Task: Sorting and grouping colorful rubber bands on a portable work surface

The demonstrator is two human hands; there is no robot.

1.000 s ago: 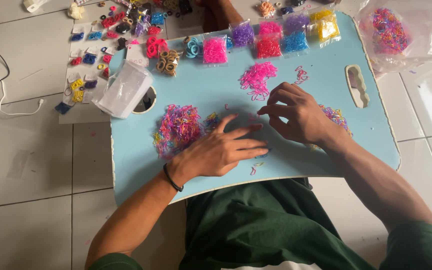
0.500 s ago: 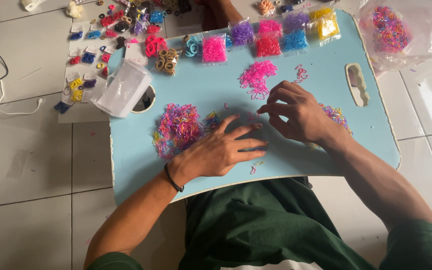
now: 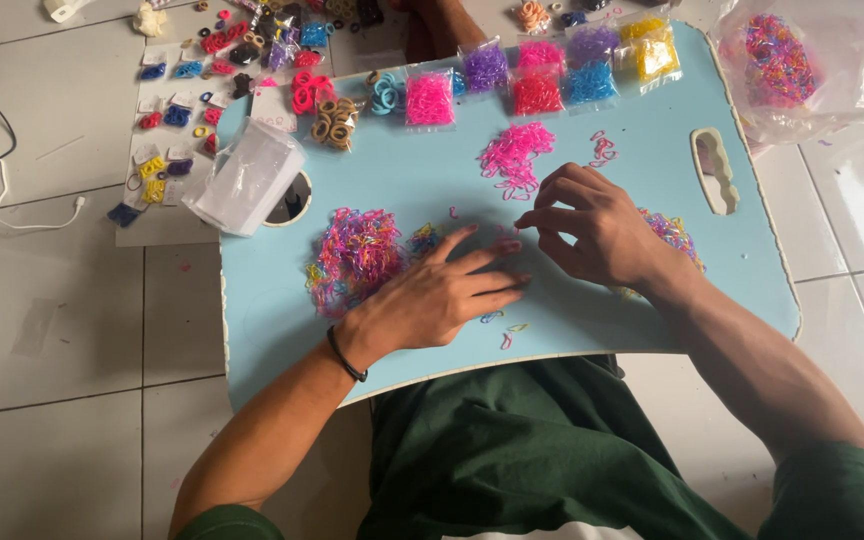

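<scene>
While the left hand (image 3: 442, 295) lies flat, fingers spread, on the light-blue desk (image 3: 592, 320), its grip holds nothing; a mixed-colour band heap (image 3: 352, 255) sits just beside it. Fingertips of the right hand (image 3: 592, 235) are pinched together, whether on a band I cannot tell, with pink bands (image 3: 514, 155) just beyond.

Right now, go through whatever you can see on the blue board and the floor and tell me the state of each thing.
Left hand: flat on the blue board, fingers spread.
Right hand: fingertips pinched together; what they hold cannot be told.
Mixed band pile: loose, heaped.
Pink band pile: loose, scattered.
Small bags: filled, in a row.
Big bag: lying on the floor, bands inside.
Clear container: tipped, overhanging board.
</scene>
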